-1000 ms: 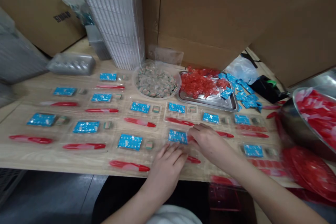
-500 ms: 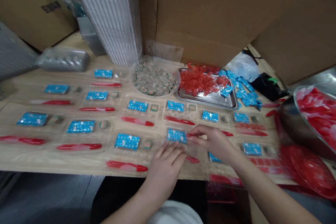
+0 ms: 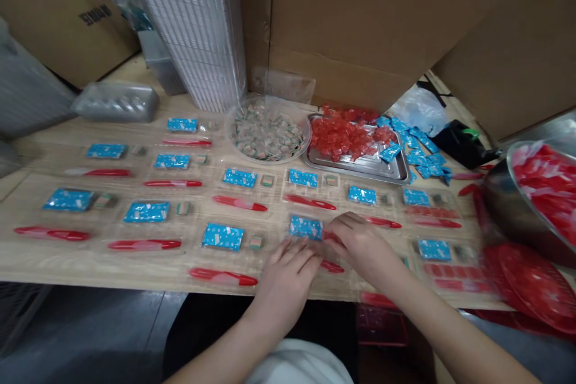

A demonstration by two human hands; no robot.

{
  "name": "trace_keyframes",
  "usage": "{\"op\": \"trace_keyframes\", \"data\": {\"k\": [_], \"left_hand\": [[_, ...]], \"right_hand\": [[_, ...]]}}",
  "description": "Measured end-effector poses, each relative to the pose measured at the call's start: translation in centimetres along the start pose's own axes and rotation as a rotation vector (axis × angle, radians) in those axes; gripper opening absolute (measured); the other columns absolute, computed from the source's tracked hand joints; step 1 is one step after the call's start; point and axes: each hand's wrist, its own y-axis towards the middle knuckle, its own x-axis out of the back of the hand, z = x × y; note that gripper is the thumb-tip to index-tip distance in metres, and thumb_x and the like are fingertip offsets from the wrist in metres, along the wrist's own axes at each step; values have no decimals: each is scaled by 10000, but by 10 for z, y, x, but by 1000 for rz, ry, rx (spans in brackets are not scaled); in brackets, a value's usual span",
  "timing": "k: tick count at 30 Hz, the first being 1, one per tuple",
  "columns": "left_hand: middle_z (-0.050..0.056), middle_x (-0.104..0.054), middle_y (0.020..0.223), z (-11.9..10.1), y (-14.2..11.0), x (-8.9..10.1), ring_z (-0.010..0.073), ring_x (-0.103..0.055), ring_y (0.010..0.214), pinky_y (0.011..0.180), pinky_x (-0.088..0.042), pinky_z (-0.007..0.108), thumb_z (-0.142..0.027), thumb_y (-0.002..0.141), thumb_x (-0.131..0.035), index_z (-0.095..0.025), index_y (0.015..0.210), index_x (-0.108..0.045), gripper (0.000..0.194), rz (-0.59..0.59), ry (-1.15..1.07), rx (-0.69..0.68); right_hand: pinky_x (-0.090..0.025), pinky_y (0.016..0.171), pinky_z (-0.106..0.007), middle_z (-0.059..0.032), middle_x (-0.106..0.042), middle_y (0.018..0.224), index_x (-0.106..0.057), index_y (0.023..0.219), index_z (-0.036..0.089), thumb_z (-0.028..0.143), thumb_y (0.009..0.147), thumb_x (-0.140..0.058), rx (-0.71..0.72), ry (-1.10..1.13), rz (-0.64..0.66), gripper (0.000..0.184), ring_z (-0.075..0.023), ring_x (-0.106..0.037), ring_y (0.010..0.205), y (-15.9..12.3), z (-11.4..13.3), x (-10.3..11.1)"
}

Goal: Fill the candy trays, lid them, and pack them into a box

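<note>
So, the right hand (image 3: pixel 360 246) pinches a red strip (image 3: pixel 330 237) between its fingers beside a blue packet (image 3: pixel 305 227); the left hand (image 3: pixel 284 288) lies open, fingers spread, near the desk (image 3: pixel 90 267) front edge.

The table top (image 3: pixel 135 279) is pale wood, smooth and not shiny. At 12 o'clock, the brown cardboard box (image 3: pixel 360 12) looks dull and papery. At 1 o'clock, the metal tray (image 3: pixel 396 175) shines. The blue packets (image 3: pixel 222 237) look glossy.
</note>
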Motion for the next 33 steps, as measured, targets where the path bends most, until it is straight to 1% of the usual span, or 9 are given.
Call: {"op": "trace_keyframes", "data": {"k": [3, 7, 9, 14, 18, 23, 28, 31, 33], "left_hand": [[32, -626, 1178, 1, 0, -1, 170, -459, 1235, 1077, -316, 397, -132, 876, -473, -210, 1144, -559, 292, -26, 1, -5], [26, -604, 1222, 1, -1, 1, 177, -451, 1242, 1081, -310, 408, -119, 866, -483, -213, 1145, -559, 304, -25, -29, -2], [25, -602, 1224, -3, 1, 5, 189, -468, 1223, 1073, -319, 425, -123, 863, -486, -221, 1146, -558, 307, -39, -78, 19], [59, -616, 1089, -19, 18, 22, 185, -554, 1037, 926, -448, 378, -195, 884, -491, -229, 1154, -552, 280, -275, -294, 132], [43, -584, 914, -27, 35, 25, 170, -563, 881, 799, -482, 325, -218, 838, -583, -207, 943, -621, 113, -411, -359, 206], [28, -577, 852, -28, 41, 19, 146, -556, 819, 752, -477, 291, -175, 834, -583, -192, 890, -612, 66, -505, -328, 166], [28, -559, 826, -24, 39, 19, 136, -562, 783, 714, -481, 267, -191, 821, -600, -183, 801, -625, 33, -469, -323, 142], [32, -596, 840, -20, 33, 18, 141, -579, 807, 738, -479, 273, -162, 826, -587, -184, 810, -635, 55, -479, -257, -12], [24, -635, 837, -16, 26, 17, 154, -595, 850, 774, -474, 289, -141, 824, -592, -189, 844, -637, 69, -491, -213, -132]], "right_hand": [[-455, 720, -347, -74, -659, 778, -640, 757, 163, 151, 775, -612, -56, 110, 32, 35, -216, -583, 776, 4, -7, 0], [-470, 690, -310, -29, -669, 745, -640, 758, 179, 374, 756, -648, -398, 673, 22, 195, -169, -604, 698, 6, -26, 4], [-472, 708, -307, -28, -672, 748, -634, 768, 170, 422, 721, -679, -527, 954, -13, 260, -160, -608, 700, 3, -31, 8], [-462, 645, -251, -12, -651, 733, -642, 751, 167, 382, 681, -734, -626, 1483, 7, 244, -116, -580, 665, -6, -11, 13], [-448, 589, -207, 34, -597, 652, -621, 696, 179, 337, 633, -780, -690, 1735, -20, 233, -82, -541, 604, -10, 11, 11], [-440, 584, -198, 35, -597, 649, -619, 714, 172, 331, 669, -760, -670, 1841, 25, 217, -75, -534, 599, -13, 17, 6], [-429, 568, -203, 34, -587, 644, -626, 721, 170, 314, 681, -753, -680, 1861, -7, 196, -74, -524, 585, -16, 17, 1], [-422, 560, -209, 32, -594, 629, -625, 696, 172, 334, 678, -751, -674, 1791, -39, 206, -78, -522, 575, -21, 18, 0], [-425, 569, -212, 28, -614, 628, -629, 688, 175, 338, 675, -751, -638, 1645, -39, 203, -81, -531, 578, -25, 18, 2]]}}
